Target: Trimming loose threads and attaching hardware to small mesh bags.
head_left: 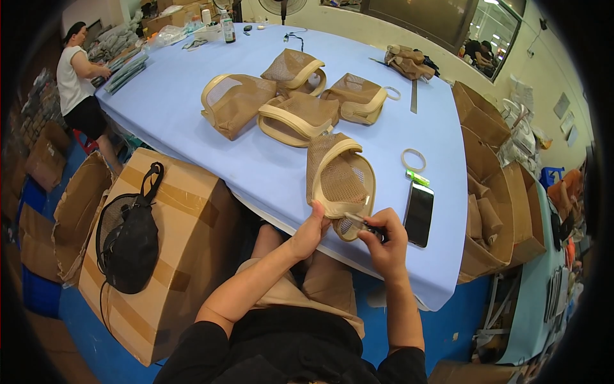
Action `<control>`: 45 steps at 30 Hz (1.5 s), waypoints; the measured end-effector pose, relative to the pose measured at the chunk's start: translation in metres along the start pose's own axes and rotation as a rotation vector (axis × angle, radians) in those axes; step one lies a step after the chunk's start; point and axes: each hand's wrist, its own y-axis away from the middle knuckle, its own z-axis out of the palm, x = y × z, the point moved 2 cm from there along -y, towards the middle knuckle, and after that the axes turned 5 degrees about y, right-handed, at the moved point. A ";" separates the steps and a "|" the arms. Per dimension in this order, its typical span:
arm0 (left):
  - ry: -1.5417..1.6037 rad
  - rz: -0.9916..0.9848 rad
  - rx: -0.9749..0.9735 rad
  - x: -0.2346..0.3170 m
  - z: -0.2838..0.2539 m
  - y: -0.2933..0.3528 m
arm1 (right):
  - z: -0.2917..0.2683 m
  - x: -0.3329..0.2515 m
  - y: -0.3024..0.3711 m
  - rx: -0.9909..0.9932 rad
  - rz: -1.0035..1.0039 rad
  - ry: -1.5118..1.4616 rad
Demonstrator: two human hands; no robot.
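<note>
At the table's near edge, my left hand grips the lower rim of a brown mesh pouch with beige binding round its opening. The pouch stands on the table with its mouth toward me, and a flap of it hangs past my fingers. My right hand is closed round a small black-handled tool. Its thin metal tip points left and meets the pouch's bound edge beside my left fingers; the tool's exact kind is hard to make out. Beyond lie several similar pouches, among them one mesh pouch just behind.
Right of my hands lie a black phone, a green packet and a tape roll. Open cardboard boxes flank the table's right side. A large carton with a black mesh bag stands left. A person works far left.
</note>
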 end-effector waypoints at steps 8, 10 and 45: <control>-0.008 0.005 -0.009 0.001 -0.002 -0.001 | 0.001 -0.002 -0.001 -0.003 0.099 -0.424; -0.012 0.039 0.027 0.000 0.001 -0.001 | 0.005 0.000 -0.001 -0.005 0.064 -0.147; -0.041 0.195 0.081 0.000 -0.004 0.011 | 0.021 -0.018 0.008 0.033 -0.035 0.162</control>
